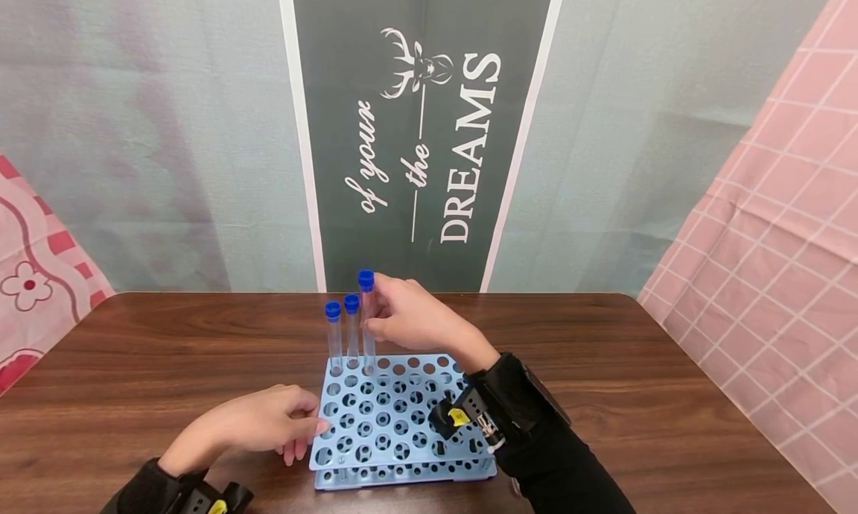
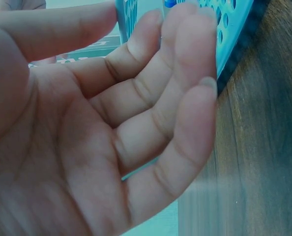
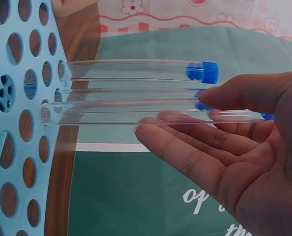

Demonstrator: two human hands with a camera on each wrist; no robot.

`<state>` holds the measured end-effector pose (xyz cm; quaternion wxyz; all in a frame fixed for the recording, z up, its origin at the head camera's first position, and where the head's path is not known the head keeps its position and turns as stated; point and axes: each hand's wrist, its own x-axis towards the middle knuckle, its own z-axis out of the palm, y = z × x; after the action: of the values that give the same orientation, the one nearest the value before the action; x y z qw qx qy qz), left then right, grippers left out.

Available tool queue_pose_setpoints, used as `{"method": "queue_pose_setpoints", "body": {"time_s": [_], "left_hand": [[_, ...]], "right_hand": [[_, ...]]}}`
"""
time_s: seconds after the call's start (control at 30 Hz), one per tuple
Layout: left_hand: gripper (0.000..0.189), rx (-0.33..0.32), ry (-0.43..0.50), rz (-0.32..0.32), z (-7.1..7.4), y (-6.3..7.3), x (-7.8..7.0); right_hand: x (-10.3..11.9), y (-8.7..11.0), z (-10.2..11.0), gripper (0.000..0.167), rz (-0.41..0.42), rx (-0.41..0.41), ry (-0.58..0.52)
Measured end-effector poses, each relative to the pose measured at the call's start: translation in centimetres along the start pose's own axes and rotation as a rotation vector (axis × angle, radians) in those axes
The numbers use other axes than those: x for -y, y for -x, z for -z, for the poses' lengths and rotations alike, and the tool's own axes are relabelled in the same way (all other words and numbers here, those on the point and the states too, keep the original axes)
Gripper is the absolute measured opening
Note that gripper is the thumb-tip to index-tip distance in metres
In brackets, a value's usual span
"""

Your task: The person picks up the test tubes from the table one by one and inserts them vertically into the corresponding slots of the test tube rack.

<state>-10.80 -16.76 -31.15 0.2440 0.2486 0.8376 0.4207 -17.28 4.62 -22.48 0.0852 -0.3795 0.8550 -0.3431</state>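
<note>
My right hand (image 1: 415, 316) pinches a clear test tube (image 3: 121, 115) with a blue cap (image 1: 366, 279), upright over the back row of a light blue test tube rack (image 1: 402, 406). The tube's rounded lower end is at a hole near the back left; whether it has entered cannot be told. Two more blue-capped test tubes, one at the left corner (image 1: 334, 339) and one beside it (image 1: 351, 335), stand in that row. My left hand (image 1: 268, 421) holds the rack's left side, thumb at the top plate's edge and fingers bent beside it (image 2: 136, 113).
The rack stands on a brown wooden table (image 1: 596, 395). Behind hangs a grey-green cloth (image 1: 167, 164) with a dark printed panel (image 1: 402, 261). Pink patterned cloth (image 1: 771, 238) flanks the right, and another pink cloth (image 1: 33, 261) the left. Many rack holes hold no tube.
</note>
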Motion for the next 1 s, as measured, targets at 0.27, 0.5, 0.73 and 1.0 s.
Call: {"method": "queue_pose_setpoints", "body": {"time_s": [0.27,0.5,0.73,1.0], "left_hand": [[0.028,0.004,0.001,0.002,0.0,0.0,0.0],[0.028,0.001,-0.005,0.014,0.0,0.0,0.1],[0.028,0.004,-0.007,0.000,0.1,0.0,0.0],[0.028,-0.005,-0.012,-0.012,0.1,0.0,0.0]], "right_hand": [[-0.3,-0.3,-0.5,0.014,-0.012,0.004,0.043],[-0.2,-0.2,-0.7,0.013,-0.023,-0.001,0.044],[-0.2,-0.2,-1.0,0.012,-0.088,0.010,0.004],[-0.5,-0.3,-1.4,0.013,-0.107,-0.006,0.041]]}}
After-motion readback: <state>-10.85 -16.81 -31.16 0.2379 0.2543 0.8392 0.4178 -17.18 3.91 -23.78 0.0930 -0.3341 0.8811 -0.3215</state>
